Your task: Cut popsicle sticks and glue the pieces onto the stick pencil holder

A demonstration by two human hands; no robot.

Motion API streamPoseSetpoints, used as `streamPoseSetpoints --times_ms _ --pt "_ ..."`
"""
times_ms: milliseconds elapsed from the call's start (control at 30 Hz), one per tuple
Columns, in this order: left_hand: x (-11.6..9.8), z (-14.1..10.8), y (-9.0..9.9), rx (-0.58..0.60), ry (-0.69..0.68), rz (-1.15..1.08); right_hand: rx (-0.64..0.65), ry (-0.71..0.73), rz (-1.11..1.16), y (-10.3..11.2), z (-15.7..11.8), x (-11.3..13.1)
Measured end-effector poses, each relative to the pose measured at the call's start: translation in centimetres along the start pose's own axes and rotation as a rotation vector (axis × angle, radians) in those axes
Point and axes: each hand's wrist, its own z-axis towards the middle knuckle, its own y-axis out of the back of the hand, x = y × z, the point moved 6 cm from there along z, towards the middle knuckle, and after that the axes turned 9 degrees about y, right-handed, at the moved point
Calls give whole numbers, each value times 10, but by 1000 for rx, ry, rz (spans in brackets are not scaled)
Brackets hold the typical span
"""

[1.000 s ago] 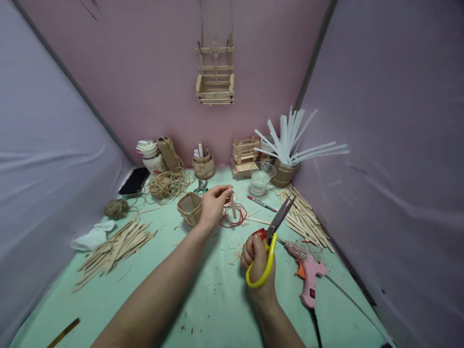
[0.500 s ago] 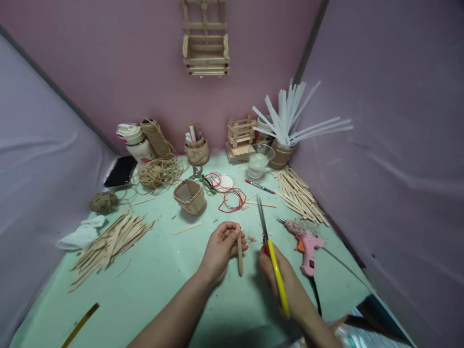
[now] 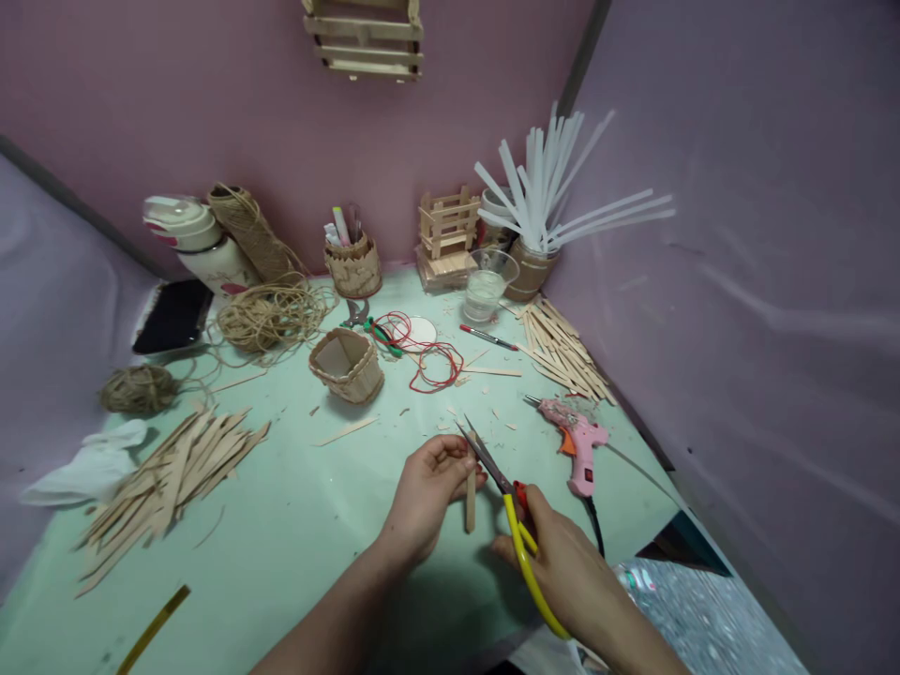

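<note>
Near the middle of the green table, my left hand (image 3: 437,487) pinches a flat wooden stick (image 3: 471,502) upright between thumb and fingers. My right hand (image 3: 552,553) is wrapped round the yellow handles of a pair of scissors (image 3: 492,461). The scissor blades are slightly parted and lie across the upper end of the stick, just beside my left fingertips. Whether they touch the wood cannot be told. A small wooden basket (image 3: 348,370) stands beyond my left hand, with wood scraps scattered around.
A pink glue gun (image 3: 580,441) lies to the right, its cord near my right hand. Stick piles lie left (image 3: 172,478) and right (image 3: 562,352). Red cord (image 3: 436,367), pruners (image 3: 376,330), twine (image 3: 271,314) and a cup (image 3: 485,291) are farther back.
The scissors have swung left and their blades now meet the stick's top in view. My right hand has turned toward my left hand. The camera view has tilted down and shifted.
</note>
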Motion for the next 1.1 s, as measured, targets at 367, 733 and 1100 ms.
streamPoseSetpoints --times_ms 367,733,1100 --pt "-1 -1 -2 -3 8 85 52 9 28 5 0 10" --pt "-1 -5 -3 33 42 153 109 15 82 6 -8 14" --pt "4 -9 -7 43 86 164 214 83 152 10 -18 20"
